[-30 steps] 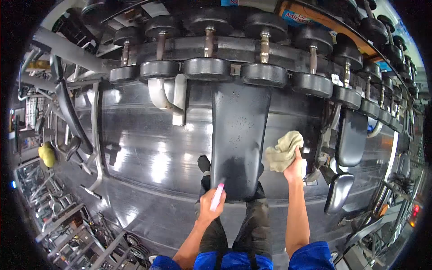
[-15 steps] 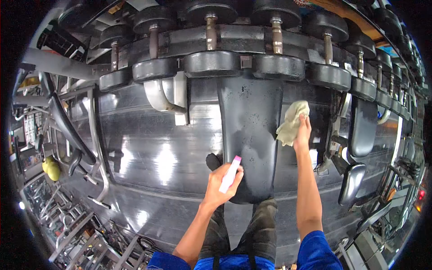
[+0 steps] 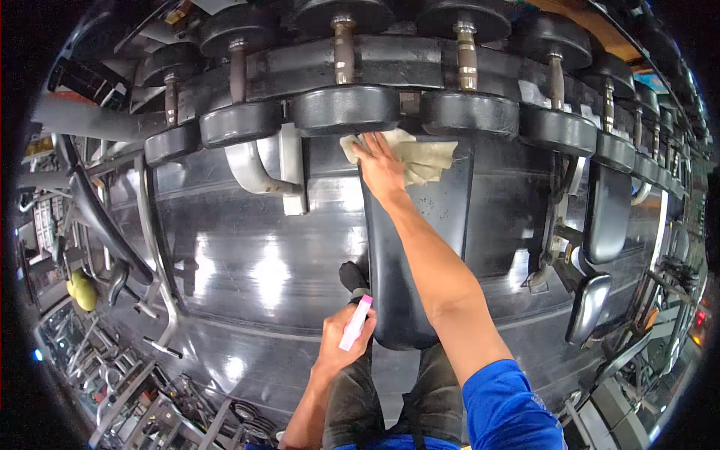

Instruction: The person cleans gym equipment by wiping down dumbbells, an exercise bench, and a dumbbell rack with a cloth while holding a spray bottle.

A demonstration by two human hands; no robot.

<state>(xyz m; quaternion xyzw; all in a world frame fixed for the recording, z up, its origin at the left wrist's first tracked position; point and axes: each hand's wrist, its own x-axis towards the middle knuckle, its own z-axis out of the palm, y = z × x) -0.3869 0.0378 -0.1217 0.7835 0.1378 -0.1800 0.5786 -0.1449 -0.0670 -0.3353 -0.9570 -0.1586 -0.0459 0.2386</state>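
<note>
My right hand (image 3: 382, 169) presses a pale cream cloth (image 3: 429, 159) onto the far end of a black padded bench (image 3: 401, 300), near its left edge. The fingers lie over the cloth's left part, and the rest of it spreads out to the right. Small droplets dot the pad just below the cloth. Closer to my body, my left hand (image 3: 335, 334) is wrapped round a small white bottle with a pink top (image 3: 355, 322), held above the floor left of the bench's near end. My right forearm hides part of the pad.
Black dumbbells (image 3: 346, 110) line a rack right at the bench's far end. A second black bench (image 3: 606, 214) stands to the right. Metal frames of gym machines (image 3: 154, 240) are on the left, with a yellow-green ball-like object (image 3: 82, 290). A dark shoe (image 3: 352, 276) shows beside the bench.
My right hand has swung left and forward with the cloth, from beside the bench onto its far end. My left hand has drawn back and left with the bottle, off the pad.
</note>
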